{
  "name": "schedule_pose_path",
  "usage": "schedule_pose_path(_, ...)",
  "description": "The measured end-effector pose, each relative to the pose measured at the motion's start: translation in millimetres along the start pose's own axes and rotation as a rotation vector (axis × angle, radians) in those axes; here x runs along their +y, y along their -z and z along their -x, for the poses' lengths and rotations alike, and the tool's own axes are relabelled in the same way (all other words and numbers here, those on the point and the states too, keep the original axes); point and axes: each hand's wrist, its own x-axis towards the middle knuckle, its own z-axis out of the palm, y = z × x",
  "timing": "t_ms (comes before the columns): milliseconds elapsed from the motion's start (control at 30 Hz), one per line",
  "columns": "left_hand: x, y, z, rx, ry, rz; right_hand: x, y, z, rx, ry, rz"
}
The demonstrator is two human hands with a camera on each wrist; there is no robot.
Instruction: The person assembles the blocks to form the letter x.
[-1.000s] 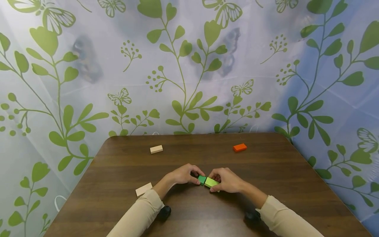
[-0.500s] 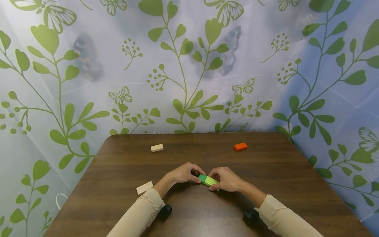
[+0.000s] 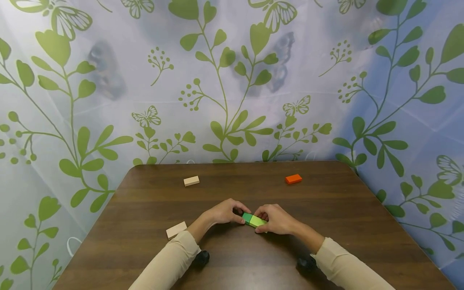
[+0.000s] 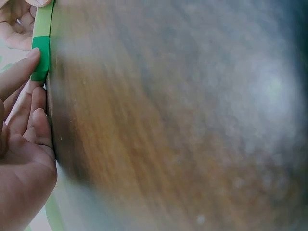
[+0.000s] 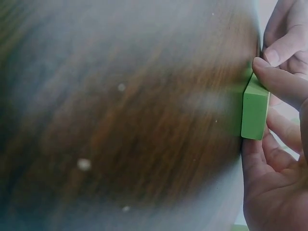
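Near the middle of the table, my left hand (image 3: 222, 212) pinches a dark green wooden block (image 3: 247, 218) between thumb and fingers. My right hand (image 3: 278, 219) grips a light green wooden block (image 3: 257, 222) the same way, thumb on the near side. The two blocks lie end to end in one line, their short ends meeting with no visible gap. In the left wrist view the dark green block (image 4: 41, 57) continues straight into the light green one (image 4: 43, 21). From the right wrist, the outer end of the light green block (image 5: 255, 115) shows, flat on the tabletop.
A plain wooden block (image 3: 176, 230) lies beside the left forearm, partly behind the sleeve. Another plain block (image 3: 191, 181) sits at the back left, and an orange block (image 3: 293, 179) at the back right. Beyond the brown table (image 3: 235, 189) hangs a leaf-patterned curtain (image 3: 163, 100).
A narrow gap between the dark green and light green blocks has closed. The right hand slid its block slightly left against the other; the left hand stayed nearly still.
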Motion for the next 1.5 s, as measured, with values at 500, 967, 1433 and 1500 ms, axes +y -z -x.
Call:
schedule_pose_path(500, 1.0, 0.0, 1.0, -0.004, -0.011, -0.019, 1, -1, 0.3, 0.01, 0.015, 0.009)
schedule_pose_path(967, 10.9, 10.7, 21.8, 0.037, 0.039, 0.07, 3, 11, -3.8, -0.066, 0.088, -0.087)
schedule_pose_path(1433, -2.6, 43.1, 70.7, 0.176, -0.001, 0.084, 9, 20, -21.6, -0.173, 0.111, -0.157)
schedule_pose_path(1500, -5.6, 46.6, 79.5, 0.19, -0.016, 0.078, 11, 20, -22.8, -0.182, 0.117, -0.18)
